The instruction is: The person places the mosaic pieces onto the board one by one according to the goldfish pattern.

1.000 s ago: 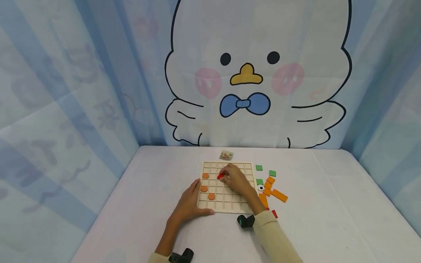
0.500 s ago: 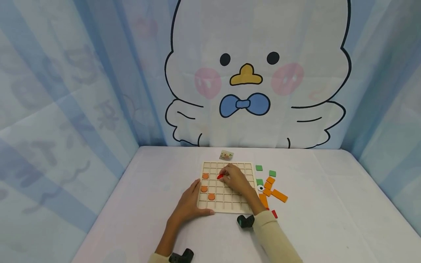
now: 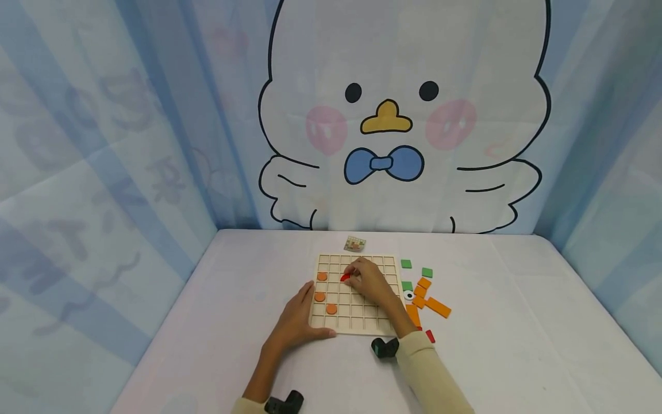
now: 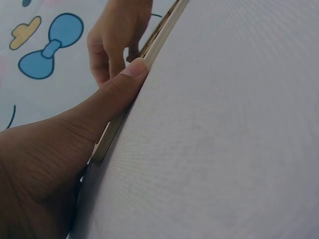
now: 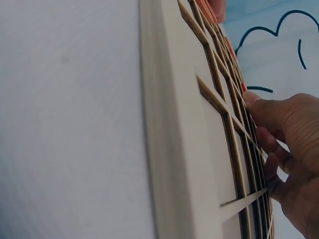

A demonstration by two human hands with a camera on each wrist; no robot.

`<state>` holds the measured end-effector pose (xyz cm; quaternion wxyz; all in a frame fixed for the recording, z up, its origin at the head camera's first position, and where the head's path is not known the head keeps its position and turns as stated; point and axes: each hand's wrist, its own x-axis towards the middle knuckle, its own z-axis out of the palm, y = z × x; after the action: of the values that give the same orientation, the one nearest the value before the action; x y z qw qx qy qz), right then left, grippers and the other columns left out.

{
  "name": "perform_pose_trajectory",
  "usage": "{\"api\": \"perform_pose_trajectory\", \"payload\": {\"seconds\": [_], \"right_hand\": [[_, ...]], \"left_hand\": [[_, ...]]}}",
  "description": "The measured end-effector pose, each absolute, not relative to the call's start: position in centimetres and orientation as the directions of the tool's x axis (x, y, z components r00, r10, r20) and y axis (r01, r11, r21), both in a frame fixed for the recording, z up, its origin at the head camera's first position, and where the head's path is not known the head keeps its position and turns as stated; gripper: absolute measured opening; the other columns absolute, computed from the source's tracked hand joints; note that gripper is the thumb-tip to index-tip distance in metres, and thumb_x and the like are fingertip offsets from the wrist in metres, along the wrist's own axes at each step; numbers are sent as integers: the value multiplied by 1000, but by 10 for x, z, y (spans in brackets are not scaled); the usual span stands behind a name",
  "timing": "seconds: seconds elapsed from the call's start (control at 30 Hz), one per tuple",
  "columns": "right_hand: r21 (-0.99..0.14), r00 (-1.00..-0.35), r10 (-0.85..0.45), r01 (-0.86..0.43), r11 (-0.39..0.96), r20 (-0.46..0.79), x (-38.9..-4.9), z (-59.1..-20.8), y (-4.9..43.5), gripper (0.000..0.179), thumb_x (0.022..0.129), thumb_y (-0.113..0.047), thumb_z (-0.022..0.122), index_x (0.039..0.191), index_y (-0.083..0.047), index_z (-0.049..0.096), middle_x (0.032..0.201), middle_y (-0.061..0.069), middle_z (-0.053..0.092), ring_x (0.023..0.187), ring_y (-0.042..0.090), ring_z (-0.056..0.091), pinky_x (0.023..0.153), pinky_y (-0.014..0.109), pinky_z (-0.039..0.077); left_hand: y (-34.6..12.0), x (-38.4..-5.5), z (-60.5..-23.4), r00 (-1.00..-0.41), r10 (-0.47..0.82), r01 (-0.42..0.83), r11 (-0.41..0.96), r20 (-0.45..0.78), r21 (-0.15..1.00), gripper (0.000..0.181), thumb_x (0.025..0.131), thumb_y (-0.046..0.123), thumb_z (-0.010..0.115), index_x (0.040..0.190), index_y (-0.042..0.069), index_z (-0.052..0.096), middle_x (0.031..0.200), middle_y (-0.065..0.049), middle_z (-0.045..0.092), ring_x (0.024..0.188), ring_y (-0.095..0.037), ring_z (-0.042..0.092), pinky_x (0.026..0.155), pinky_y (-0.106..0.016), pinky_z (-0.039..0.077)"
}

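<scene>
We judge the gridded board (image 3: 357,332) light yet stiff, best held by its rim, where our left hand (image 3: 297,321) lies unclenched, fingers along one side, thumb along the near edge. To its right, above the grid, our right hand (image 3: 369,280) pinches the red piece (image 3: 345,277); likely hard and smooth, it suits a fingertip hold by its edges.

I can read no words or numbers: letter-like marks on the left curtain (image 3: 111,190) are too faint, and the small card's (image 3: 355,244) print is too tiny.
</scene>
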<state>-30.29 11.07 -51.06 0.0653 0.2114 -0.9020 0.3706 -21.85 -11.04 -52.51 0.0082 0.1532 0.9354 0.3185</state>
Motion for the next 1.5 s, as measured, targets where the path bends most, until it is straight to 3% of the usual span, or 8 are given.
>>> {"api": "perform_pose_trajectory", "payload": {"seconds": [0.9,1.27,1.5], "right_hand": [[-725,-919,-279,-391,566,278,-303,-510,120,19,85,-9,75,103,-5,71,101,7,67,92,20,62,81,36,53],[-708,-915,-264,-403,580,304,-296,-497,155,20,90,-12,70,109,-4,68,108,11,66,92,24,60,76,35,51],[-693,-930,-240,-368,620,280,-288,-488,188,19,89,-10,71,105,-2,69,100,11,68,85,20,58,71,28,48]], "left_hand": [[-111,-220,-530,-953,289,286,766,89,576,127,63,70,78,155,3,21,162,-14,22,144,-35,31,114,-52,34],[-111,-220,-528,-958,275,273,772,85,573,127,62,70,79,155,4,22,161,-14,23,144,-35,31,114,-51,33],[-110,-219,-528,-958,273,273,770,90,577,128,62,70,79,155,3,22,161,-14,22,144,-35,31,114,-52,34]]}}
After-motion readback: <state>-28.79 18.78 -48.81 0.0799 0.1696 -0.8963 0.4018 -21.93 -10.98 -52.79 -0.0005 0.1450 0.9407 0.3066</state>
